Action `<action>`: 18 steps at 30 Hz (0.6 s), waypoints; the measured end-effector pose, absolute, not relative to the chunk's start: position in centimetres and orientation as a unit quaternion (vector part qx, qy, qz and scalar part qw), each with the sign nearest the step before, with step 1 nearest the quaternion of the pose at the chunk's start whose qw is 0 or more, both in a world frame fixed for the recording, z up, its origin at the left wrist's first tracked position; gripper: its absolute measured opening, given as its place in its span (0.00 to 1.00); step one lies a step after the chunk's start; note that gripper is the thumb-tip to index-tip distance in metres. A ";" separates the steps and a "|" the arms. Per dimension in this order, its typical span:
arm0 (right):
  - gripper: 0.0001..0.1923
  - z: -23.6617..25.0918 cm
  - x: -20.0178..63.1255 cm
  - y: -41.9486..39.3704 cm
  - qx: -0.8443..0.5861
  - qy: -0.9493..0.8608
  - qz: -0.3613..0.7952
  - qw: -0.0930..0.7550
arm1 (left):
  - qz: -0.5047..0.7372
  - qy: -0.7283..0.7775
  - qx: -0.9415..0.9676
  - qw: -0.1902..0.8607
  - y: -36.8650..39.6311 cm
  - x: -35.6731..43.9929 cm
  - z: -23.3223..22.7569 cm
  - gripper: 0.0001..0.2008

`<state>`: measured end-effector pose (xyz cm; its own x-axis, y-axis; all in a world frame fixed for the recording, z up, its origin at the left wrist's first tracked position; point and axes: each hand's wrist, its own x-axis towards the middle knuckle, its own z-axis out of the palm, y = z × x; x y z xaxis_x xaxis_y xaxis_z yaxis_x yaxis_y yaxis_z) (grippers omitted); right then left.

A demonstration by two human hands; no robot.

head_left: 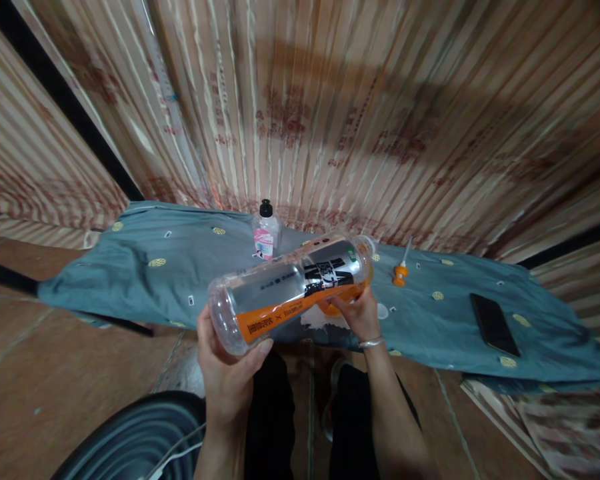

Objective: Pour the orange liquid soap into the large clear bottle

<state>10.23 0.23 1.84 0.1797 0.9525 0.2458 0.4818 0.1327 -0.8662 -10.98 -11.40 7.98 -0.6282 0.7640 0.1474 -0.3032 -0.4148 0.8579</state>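
Observation:
A large clear plastic bottle (293,287) with a silver, black and orange label is held aslant above the bench, its open neck to the upper right. My left hand (227,363) wraps around the bottle's base, thumb along its near side. Under the neck end is my right hand (363,317), closed, its thumb against an orange object (336,305) mostly hidden behind the bottle. Whether these fingers also press on the bottle is unclear. A white torn-edged patch (320,321) and a pale round disc (383,311) lie by my right hand.
A small clear bottle (266,233) with black cap and pink label stands behind. An orange dropper-like piece (401,272) and a black phone (494,325) rest on the green cloth (220,243). Striped curtain (300,120) hangs behind; a ribbed black round object (145,437) is lower left.

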 end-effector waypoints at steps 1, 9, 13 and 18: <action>0.38 2.0 10.2 0.1 -0.611 -0.589 0.252 0.465 | 0.796 0.423 0.274 0.336 -11.4 -11.0 8.1 0.38; 0.65 2.1 11.6 0.3 -0.572 -0.590 0.285 0.494 | 0.798 0.425 0.261 0.337 -11.3 -10.9 8.2 0.39; 0.42 5.6 13.9 -1.4 -0.550 -0.569 0.193 0.580 | 0.798 0.428 0.259 0.337 -11.3 -10.9 8.3 0.39; 0.20 7.2 15.5 -7.3 -0.491 -0.646 0.128 0.571 | 0.790 0.449 0.260 0.326 -11.2 -10.9 8.2 0.39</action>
<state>15.52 -7.32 7.21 0.1330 0.7801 0.6114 0.4873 0.4857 -0.7257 -10.94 -11.17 8.24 -0.6514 0.7494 0.1182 -0.2823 -0.3841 0.8791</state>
